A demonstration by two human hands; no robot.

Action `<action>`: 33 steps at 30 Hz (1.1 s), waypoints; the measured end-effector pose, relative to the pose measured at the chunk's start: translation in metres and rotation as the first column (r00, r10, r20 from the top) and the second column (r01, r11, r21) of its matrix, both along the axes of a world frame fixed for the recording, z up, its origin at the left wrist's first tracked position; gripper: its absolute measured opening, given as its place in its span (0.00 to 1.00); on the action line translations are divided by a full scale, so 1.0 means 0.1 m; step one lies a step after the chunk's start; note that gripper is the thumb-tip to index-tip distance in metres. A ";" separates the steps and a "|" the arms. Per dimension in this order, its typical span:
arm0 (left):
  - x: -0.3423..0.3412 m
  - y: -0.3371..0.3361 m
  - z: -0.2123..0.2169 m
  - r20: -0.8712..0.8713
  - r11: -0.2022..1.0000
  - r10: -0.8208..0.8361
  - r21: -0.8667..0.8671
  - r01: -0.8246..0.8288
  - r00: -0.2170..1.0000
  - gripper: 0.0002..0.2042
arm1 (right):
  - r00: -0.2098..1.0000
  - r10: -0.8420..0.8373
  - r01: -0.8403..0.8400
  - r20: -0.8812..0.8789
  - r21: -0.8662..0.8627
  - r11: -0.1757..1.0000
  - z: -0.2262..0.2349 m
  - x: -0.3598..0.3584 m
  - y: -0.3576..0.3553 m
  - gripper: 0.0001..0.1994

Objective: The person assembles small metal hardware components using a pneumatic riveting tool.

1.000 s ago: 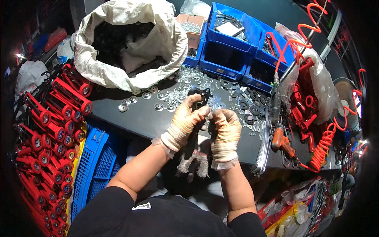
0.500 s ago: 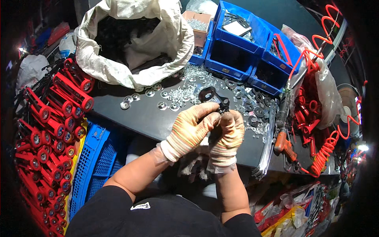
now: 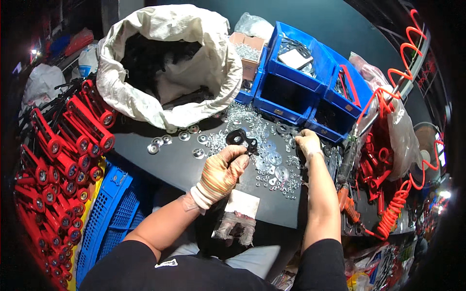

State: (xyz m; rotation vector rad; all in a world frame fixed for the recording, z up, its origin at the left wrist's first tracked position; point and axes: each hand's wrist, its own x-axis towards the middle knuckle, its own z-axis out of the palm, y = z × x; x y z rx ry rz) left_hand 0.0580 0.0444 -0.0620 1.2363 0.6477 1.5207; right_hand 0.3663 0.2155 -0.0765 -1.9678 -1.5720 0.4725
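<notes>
— Caught at the bench, holding what?

— Holding a black part (image 3: 246, 141), pinched between thumb and fingers of the left hand (image 3: 218, 177), raised over the middle of the table (image 3: 187, 167), beside scattered washers (image 3: 282, 174).

— And with the right hand (image 3: 309, 144)?

— Reaching to the far right, just near of the blue bins (image 3: 297, 74) and close to black rings (image 3: 279, 130). Bent at the fingers, but hidden at the tips; impossible to tell whether gripping anything.

— Likely to go wrong from here, if anything?

— Perhaps dropping the black part, through pinching with one hand only, and losing sight of it among the dark rings. Possibly picking the wrong piece, with rings and washers lying mixed at right. Could also scatter washers toward the near edge, by dragging the right forearm low across the table.

— Compared with half a second ago?

— Now parted at the hands: then working close together at the black part, now well apart. Carried a little left, in the left hand alone. Showing more plainly, near of that hand: a pale square (image 3: 242, 202).
</notes>
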 end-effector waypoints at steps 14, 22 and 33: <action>0.18 -0.22 0.30 0.062 0.991 -0.065 -0.112 0.071 0.996 0.10 | 0.119 0.337 -0.272 -0.934 0.296 0.916 0.98 -1.64 -2.21 0.33; 0.18 -0.27 0.23 0.041 0.987 -0.158 0.017 0.158 0.987 0.18 | 0.299 0.414 -0.079 -0.859 0.411 0.908 0.82 -1.77 -2.15 0.27; 0.05 -0.03 0.26 -0.561 0.978 -0.165 0.015 0.209 0.811 0.28 | 0.850 -0.132 0.082 0.510 0.119 0.990 0.33 0.20 -2.30 0.17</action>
